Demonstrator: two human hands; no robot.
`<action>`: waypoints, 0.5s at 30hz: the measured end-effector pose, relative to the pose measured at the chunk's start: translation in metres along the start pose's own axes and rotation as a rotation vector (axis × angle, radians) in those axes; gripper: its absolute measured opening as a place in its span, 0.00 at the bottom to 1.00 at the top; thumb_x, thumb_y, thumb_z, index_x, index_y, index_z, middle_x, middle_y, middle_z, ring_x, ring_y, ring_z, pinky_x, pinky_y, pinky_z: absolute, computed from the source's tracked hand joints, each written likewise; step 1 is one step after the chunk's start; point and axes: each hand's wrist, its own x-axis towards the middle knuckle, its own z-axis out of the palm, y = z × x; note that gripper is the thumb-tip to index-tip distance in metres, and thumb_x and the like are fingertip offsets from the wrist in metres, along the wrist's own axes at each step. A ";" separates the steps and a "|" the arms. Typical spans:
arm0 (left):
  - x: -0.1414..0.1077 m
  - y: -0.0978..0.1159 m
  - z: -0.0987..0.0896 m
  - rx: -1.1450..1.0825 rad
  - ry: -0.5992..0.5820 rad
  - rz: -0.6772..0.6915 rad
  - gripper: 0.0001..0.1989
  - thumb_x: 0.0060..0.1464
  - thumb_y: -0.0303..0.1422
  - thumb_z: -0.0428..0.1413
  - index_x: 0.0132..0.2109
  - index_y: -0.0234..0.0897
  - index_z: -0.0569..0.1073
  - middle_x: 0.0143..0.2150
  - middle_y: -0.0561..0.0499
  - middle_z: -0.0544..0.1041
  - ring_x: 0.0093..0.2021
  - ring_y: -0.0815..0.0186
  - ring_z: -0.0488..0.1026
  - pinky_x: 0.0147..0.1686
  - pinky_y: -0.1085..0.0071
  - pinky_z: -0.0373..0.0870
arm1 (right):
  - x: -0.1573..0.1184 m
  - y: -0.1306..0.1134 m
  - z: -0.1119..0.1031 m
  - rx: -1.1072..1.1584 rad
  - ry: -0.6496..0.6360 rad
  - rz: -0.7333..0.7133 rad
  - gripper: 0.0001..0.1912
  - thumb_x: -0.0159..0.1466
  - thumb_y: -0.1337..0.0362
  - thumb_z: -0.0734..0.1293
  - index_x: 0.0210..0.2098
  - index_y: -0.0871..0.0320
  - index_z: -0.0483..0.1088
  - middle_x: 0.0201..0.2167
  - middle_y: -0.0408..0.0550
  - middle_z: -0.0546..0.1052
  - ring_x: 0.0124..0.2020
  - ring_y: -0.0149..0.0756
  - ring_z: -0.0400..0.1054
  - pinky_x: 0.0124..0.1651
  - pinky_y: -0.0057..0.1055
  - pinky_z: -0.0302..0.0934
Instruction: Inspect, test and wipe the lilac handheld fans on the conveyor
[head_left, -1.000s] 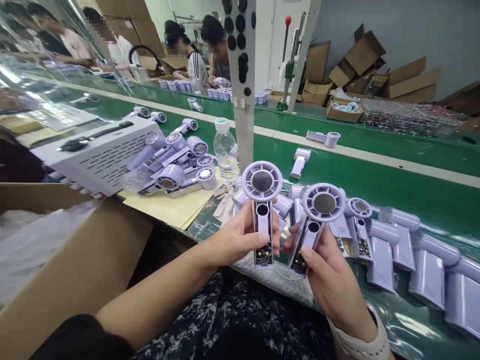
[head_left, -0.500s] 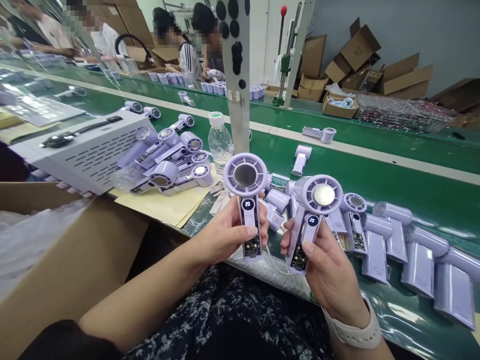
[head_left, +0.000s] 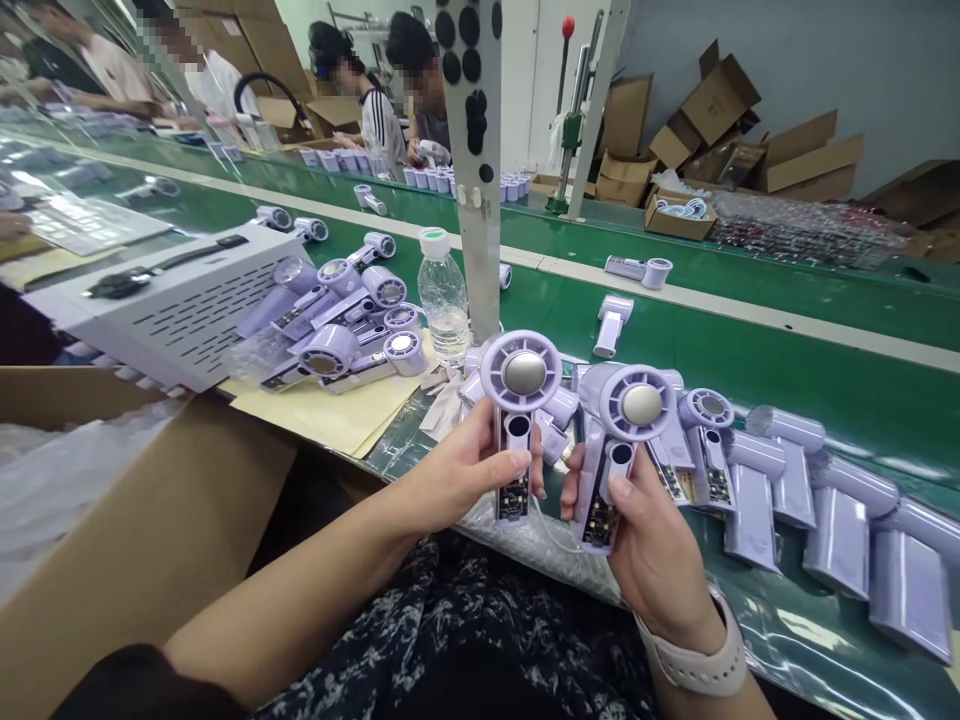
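Observation:
My left hand (head_left: 469, 465) is wrapped round the handle of a purple handheld fan (head_left: 517, 425), its thumb on the front. A second purple fan (head_left: 634, 403) is in my right hand (head_left: 656, 535), with the thumb beside its round display. Both fans stand upright, heads up, with circuit boards showing in the open handles and both small displays dark. More purple fans (head_left: 750, 500) lie to the right of my right hand, and a few sit behind the held ones.
A pile of fans (head_left: 360, 310) leans by a white vented box (head_left: 187, 310). A water bottle (head_left: 444, 300) stands beside a metal post (head_left: 480, 200). Fans lie on the green belt (head_left: 697, 330). A cardboard box (head_left: 172, 500) is at left. People sit across the line.
The left fan has moved right and slightly down, closer to the right one. Both displays showed 20 before and are now dark. The right fan's head is slightly lower.

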 end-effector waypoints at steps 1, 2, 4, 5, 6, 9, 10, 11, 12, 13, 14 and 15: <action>0.000 -0.001 0.000 -0.011 -0.012 -0.003 0.21 0.58 0.42 0.64 0.50 0.38 0.64 0.38 0.51 0.74 0.35 0.66 0.75 0.38 0.67 0.72 | 0.001 0.000 0.000 0.009 0.008 0.012 0.10 0.69 0.57 0.67 0.47 0.52 0.73 0.40 0.46 0.74 0.33 0.36 0.68 0.36 0.33 0.67; 0.001 -0.003 0.001 -0.030 -0.019 0.001 0.23 0.57 0.42 0.65 0.52 0.39 0.64 0.40 0.51 0.74 0.35 0.65 0.75 0.38 0.67 0.73 | 0.001 0.001 0.000 0.020 0.017 0.024 0.11 0.68 0.56 0.67 0.47 0.52 0.72 0.40 0.46 0.74 0.34 0.36 0.68 0.36 0.33 0.67; 0.001 -0.004 0.001 -0.050 -0.019 0.007 0.25 0.55 0.41 0.66 0.53 0.39 0.64 0.41 0.50 0.74 0.36 0.64 0.76 0.39 0.66 0.74 | 0.001 0.002 0.001 0.048 0.028 0.037 0.12 0.68 0.55 0.67 0.47 0.53 0.72 0.40 0.47 0.74 0.34 0.37 0.68 0.37 0.35 0.68; 0.001 -0.005 0.001 -0.048 -0.012 0.008 0.24 0.56 0.40 0.66 0.53 0.39 0.65 0.41 0.50 0.74 0.36 0.64 0.76 0.39 0.66 0.74 | 0.001 0.003 0.001 0.059 0.031 0.040 0.12 0.68 0.54 0.66 0.47 0.52 0.72 0.40 0.48 0.74 0.34 0.38 0.68 0.37 0.36 0.68; 0.000 -0.006 0.001 -0.041 0.002 0.011 0.22 0.56 0.40 0.66 0.52 0.39 0.66 0.40 0.50 0.74 0.36 0.64 0.76 0.38 0.66 0.74 | 0.001 0.004 0.002 0.065 0.035 0.042 0.12 0.68 0.54 0.66 0.48 0.52 0.72 0.41 0.48 0.74 0.34 0.38 0.68 0.37 0.36 0.69; -0.001 -0.007 -0.001 -0.026 0.032 0.027 0.17 0.58 0.39 0.64 0.48 0.38 0.68 0.39 0.50 0.75 0.35 0.65 0.75 0.37 0.67 0.73 | 0.000 0.006 0.004 0.056 0.059 0.040 0.11 0.68 0.55 0.66 0.47 0.51 0.72 0.41 0.49 0.74 0.33 0.39 0.68 0.34 0.37 0.69; -0.001 -0.008 -0.002 -0.025 0.026 0.033 0.17 0.58 0.39 0.63 0.48 0.38 0.68 0.39 0.50 0.75 0.35 0.64 0.75 0.37 0.67 0.73 | 0.000 0.006 0.005 0.051 0.063 0.034 0.11 0.68 0.55 0.65 0.47 0.51 0.72 0.41 0.49 0.74 0.32 0.39 0.68 0.33 0.38 0.69; -0.002 -0.008 -0.003 -0.020 0.012 0.039 0.16 0.58 0.39 0.63 0.48 0.38 0.68 0.38 0.49 0.76 0.35 0.64 0.76 0.38 0.66 0.73 | -0.001 0.006 0.005 0.049 0.064 0.026 0.11 0.68 0.55 0.65 0.47 0.50 0.72 0.42 0.50 0.74 0.32 0.40 0.68 0.33 0.38 0.69; -0.002 -0.008 -0.004 -0.007 -0.003 0.041 0.16 0.59 0.39 0.62 0.49 0.37 0.69 0.37 0.49 0.76 0.36 0.63 0.76 0.38 0.66 0.73 | -0.001 0.005 0.004 0.050 0.062 0.021 0.11 0.68 0.55 0.66 0.48 0.50 0.73 0.42 0.50 0.74 0.32 0.40 0.68 0.33 0.39 0.69; -0.002 -0.008 -0.004 0.010 -0.012 0.043 0.16 0.59 0.40 0.62 0.48 0.37 0.69 0.36 0.49 0.76 0.36 0.63 0.76 0.39 0.65 0.73 | -0.002 0.005 0.004 0.054 0.057 0.016 0.11 0.68 0.55 0.66 0.48 0.49 0.73 0.42 0.50 0.74 0.32 0.40 0.68 0.33 0.39 0.69; -0.002 -0.007 -0.004 0.029 -0.013 0.045 0.15 0.60 0.40 0.61 0.48 0.36 0.69 0.36 0.49 0.76 0.36 0.63 0.76 0.39 0.65 0.72 | -0.002 0.004 0.003 0.061 0.053 0.017 0.10 0.68 0.56 0.66 0.47 0.49 0.73 0.42 0.50 0.74 0.32 0.40 0.69 0.33 0.38 0.69; -0.002 -0.007 -0.004 0.048 -0.002 0.040 0.15 0.60 0.41 0.61 0.47 0.36 0.69 0.36 0.49 0.76 0.36 0.63 0.77 0.39 0.65 0.72 | -0.003 0.003 0.002 0.069 0.052 0.022 0.10 0.68 0.56 0.67 0.47 0.49 0.73 0.42 0.49 0.75 0.32 0.38 0.69 0.32 0.37 0.68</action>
